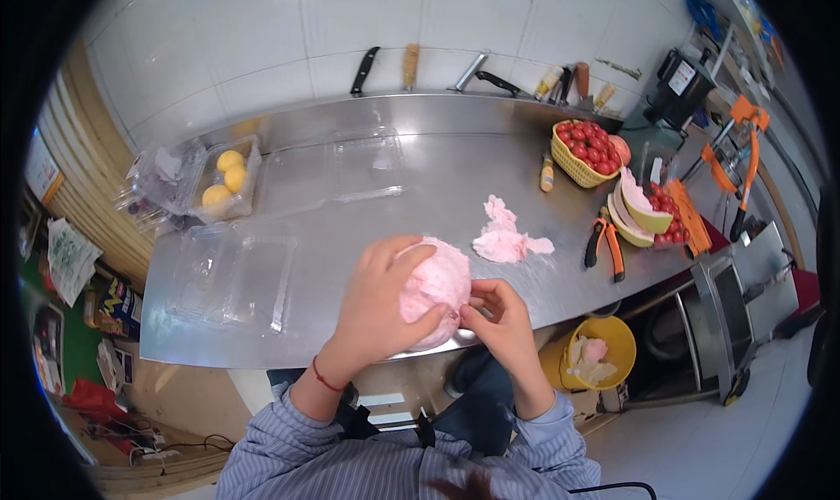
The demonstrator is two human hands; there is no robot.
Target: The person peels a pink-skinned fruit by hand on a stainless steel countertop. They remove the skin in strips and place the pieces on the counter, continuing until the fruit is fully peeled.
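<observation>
A peeled pomelo, round and covered in pink pith, is at the front edge of the stainless steel table. My left hand grips it from the left, fingers over its top and thumb across its near side. At its right side, my right hand pinches the surface between thumb and fingers; whether a bit of pith is between them is hard to see. Scraps of pink pith lie on the steel to the right, behind my right hand. Thick green pomelo rind pieces are stacked farther right.
Clear plastic boxes lie at left, one holding yellow fruits. Right are a yellow basket of small tomatoes, orange-handled pliers and a wooden-handled tool. Knives stand behind the table's back ledge. A yellow bin stands below.
</observation>
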